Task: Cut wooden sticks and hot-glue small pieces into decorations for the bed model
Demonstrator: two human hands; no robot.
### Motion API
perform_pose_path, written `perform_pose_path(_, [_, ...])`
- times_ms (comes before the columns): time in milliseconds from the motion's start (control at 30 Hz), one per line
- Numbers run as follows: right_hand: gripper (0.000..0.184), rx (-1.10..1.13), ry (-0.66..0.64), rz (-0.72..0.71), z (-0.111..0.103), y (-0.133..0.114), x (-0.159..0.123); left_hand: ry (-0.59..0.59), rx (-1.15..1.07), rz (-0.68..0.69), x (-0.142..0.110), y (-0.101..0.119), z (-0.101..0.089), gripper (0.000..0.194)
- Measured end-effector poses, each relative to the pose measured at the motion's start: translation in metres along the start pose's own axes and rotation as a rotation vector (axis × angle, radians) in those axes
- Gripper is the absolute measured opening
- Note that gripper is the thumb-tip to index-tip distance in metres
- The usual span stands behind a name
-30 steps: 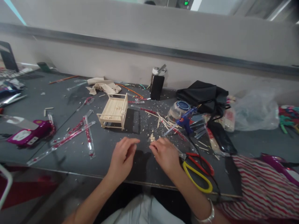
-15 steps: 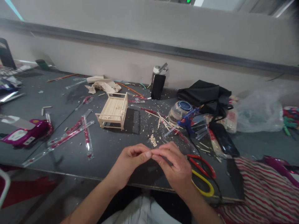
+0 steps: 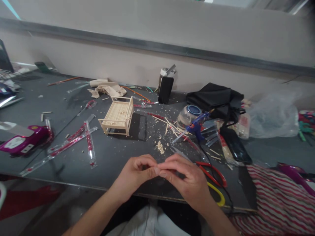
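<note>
My left hand [image 3: 134, 175] and my right hand [image 3: 188, 178] meet fingertip to fingertip above the table's near edge. Both are closed in a pinch; whatever lies between the fingers is too small or too hidden to make out. Just beyond them lies a small heap of cut wooden bits [image 3: 160, 147]. A miniature bed frame of thin wooden sticks [image 3: 118, 114] stands upright to the left, a few bits lying on its slats. Beside my right hand are red-handled pliers [image 3: 221, 177] and a yellow handle [image 3: 220, 195], partly covered by the hand.
A blue glue gun [image 3: 197, 127] leans by a clear jar [image 3: 188, 116], with loose sticks [image 3: 169, 124] around it. A phone [image 3: 165, 90] stands upright at the back; another phone [image 3: 235, 146] lies right. Wrapped red sticks [image 3: 90, 144] and a purple device [image 3: 24, 141] are left.
My hands have sunk slightly toward the table's near edge, fingertips still together. My right hand now covers more of the yellow handle. The view has shifted a little.
</note>
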State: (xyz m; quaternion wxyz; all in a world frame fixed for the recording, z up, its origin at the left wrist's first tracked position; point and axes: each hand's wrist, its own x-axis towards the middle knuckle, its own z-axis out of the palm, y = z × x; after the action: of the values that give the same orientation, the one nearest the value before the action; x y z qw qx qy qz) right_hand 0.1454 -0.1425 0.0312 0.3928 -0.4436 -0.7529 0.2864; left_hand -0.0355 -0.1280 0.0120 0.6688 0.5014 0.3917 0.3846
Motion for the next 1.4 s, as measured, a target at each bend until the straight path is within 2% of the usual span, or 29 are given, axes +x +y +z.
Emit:
perform_pose_path(67, [0.003, 0.044, -0.037, 0.047, -0.004, -0.004, 0.002, -0.017, 0.072, 0.024, -0.002, 0.003, -0.001, 0.019])
perform_pose_path(167, [0.009, 0.019, -0.058, 0.042, -0.005, -0.011, 0.001, -0.033, 0.145, 0.069, -0.007, 0.007, -0.001, 0.019])
perform_pose_path(367, [0.013, -0.220, -0.024, -0.187, 0.004, -0.027, -0.014, -0.062, 0.167, 0.114, -0.018, 0.012, 0.002, 0.020])
perform_pose_path(433, [0.015, -0.218, 0.014, -0.203, 0.007, -0.030, -0.020, -0.029, 0.087, 0.101, -0.019, 0.012, 0.002, 0.020])
perform_pose_path(500, [0.015, -0.177, 0.038, -0.188, 0.007, -0.031, -0.026, 0.063, -0.037, 0.070, -0.019, 0.010, -0.001, 0.019])
perform_pose_path(600, [0.024, -0.121, -0.025, -0.217, 0.007, -0.027, -0.031, 0.161, -0.145, 0.043, -0.017, 0.008, -0.004, 0.019])
perform_pose_path(700, [0.032, -0.133, -0.110, -0.250, 0.005, -0.021, -0.029, 0.155, -0.172, 0.042, -0.016, 0.007, -0.003, 0.022])
perform_pose_path(800, [0.014, -0.177, -0.043, -0.183, 0.003, -0.019, -0.023, 0.144, -0.166, 0.054, -0.016, 0.006, 0.000, 0.022])
perform_pose_path(900, [0.018, -0.214, 0.080, -0.150, 0.002, -0.020, -0.014, 0.132, -0.146, 0.081, -0.017, 0.003, 0.004, 0.021])
perform_pose_path(967, [0.017, -0.248, 0.117, -0.165, 0.003, -0.021, -0.009, 0.134, -0.127, 0.100, -0.018, 0.001, 0.006, 0.020])
perform_pose_path(1133, [0.013, -0.242, 0.128, -0.189, 0.008, -0.019, -0.002, 0.157, -0.126, 0.091, -0.017, -0.002, 0.008, 0.019])
perform_pose_path(1400, [0.011, -0.227, 0.125, -0.221, 0.009, -0.018, -0.006, 0.079, -0.294, -0.048, -0.018, -0.002, 0.007, 0.017])
